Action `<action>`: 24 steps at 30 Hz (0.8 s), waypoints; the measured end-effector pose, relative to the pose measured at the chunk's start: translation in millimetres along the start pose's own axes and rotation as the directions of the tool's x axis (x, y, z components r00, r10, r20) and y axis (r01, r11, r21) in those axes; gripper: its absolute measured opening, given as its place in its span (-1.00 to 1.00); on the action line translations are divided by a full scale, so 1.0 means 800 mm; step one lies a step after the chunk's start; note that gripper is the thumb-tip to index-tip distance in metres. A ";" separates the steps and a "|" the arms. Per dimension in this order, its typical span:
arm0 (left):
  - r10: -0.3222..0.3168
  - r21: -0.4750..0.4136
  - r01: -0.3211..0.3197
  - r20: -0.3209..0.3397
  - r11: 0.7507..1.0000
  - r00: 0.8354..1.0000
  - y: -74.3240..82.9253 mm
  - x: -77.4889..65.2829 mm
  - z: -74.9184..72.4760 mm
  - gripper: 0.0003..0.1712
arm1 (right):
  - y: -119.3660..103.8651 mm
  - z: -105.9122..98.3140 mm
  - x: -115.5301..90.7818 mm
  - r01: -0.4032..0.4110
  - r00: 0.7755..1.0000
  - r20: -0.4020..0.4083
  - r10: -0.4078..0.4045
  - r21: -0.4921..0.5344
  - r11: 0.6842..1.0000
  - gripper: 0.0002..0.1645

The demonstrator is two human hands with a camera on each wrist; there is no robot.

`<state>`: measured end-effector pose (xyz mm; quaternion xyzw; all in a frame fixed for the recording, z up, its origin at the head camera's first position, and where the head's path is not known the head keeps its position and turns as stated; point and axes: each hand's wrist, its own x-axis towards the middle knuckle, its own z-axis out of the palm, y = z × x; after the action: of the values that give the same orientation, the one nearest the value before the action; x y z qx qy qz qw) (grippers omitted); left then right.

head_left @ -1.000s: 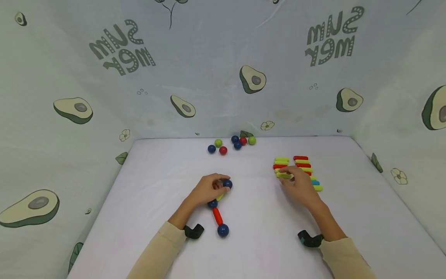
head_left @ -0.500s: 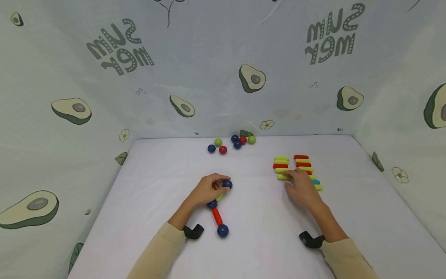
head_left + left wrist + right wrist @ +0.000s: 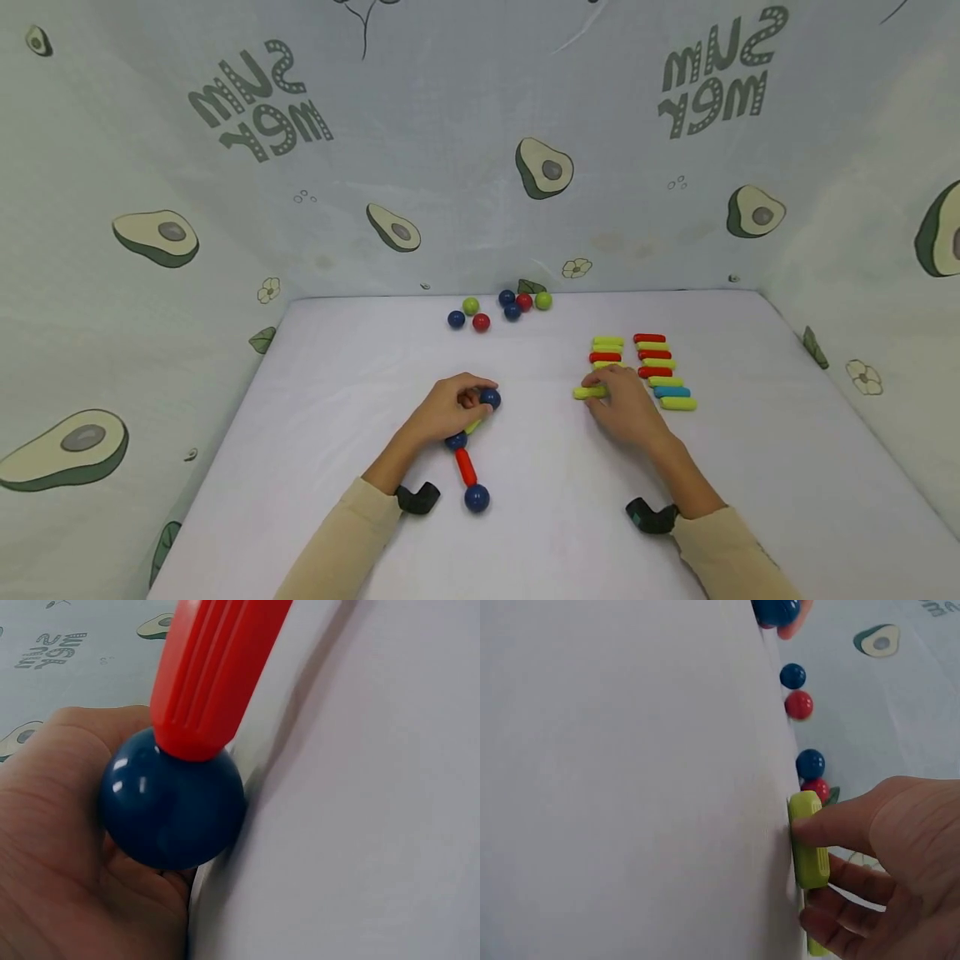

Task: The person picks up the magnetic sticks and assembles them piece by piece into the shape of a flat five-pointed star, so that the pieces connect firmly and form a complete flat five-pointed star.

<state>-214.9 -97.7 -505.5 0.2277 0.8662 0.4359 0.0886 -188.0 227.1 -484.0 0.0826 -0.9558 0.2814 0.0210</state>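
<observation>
My left hand (image 3: 450, 408) pinches a dark blue ball (image 3: 490, 398) at the far end of a joined chain. From that ball a yellow-green rod (image 3: 472, 426), mostly under the fingers, leads to a second blue ball (image 3: 456, 440). A red rod (image 3: 466, 467) joins it to a third blue ball (image 3: 477, 498) nearer me. In the left wrist view, a blue ball (image 3: 174, 799) with a ribbed red rod (image 3: 217, 667) sits against the palm. My right hand (image 3: 628, 408) pinches a yellow-green rod (image 3: 810, 840) between thumb and fingers, left of the rod rows.
Two rows of rods lie to the right: a left row (image 3: 606, 357) in yellow-green and red, and a right row (image 3: 655, 355) that also has a blue rod (image 3: 672, 392). Several loose balls, including a red ball (image 3: 481, 322) and a green ball (image 3: 543, 301), rest along the table's back edge.
My right hand has taken the nearest yellow-green rod from the left row and drawn it left and toward me. The left hand has stayed in place on the chain.
</observation>
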 end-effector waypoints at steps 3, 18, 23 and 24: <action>0.008 -0.004 -0.008 -0.001 1.000 1.000 -0.002 0.000 0.000 -0.60 | -0.011 0.010 0.003 0.003 0.999 0.050 -0.005 0.039 0.999 -0.71; 0.010 0.002 -0.010 0.002 1.000 1.000 -0.001 0.001 -0.001 -0.58 | -0.075 0.047 0.010 0.086 0.986 0.131 -0.103 0.129 0.988 -0.70; 0.014 0.000 -0.014 0.002 1.000 1.000 -0.002 0.002 -0.001 -0.58 | -0.092 0.053 0.009 0.090 0.981 0.155 -0.116 0.162 0.983 -0.70; 0.018 0.002 -0.018 0.003 1.000 1.000 -0.002 0.002 -0.001 -0.58 | -0.094 0.053 0.009 0.090 0.980 0.159 -0.118 0.171 0.981 -0.69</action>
<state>-217.2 -98.2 -506.7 0.2363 0.8645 0.4354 0.0855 -182.3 140.5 -478.5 0.1575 -0.9222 0.3493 -0.0517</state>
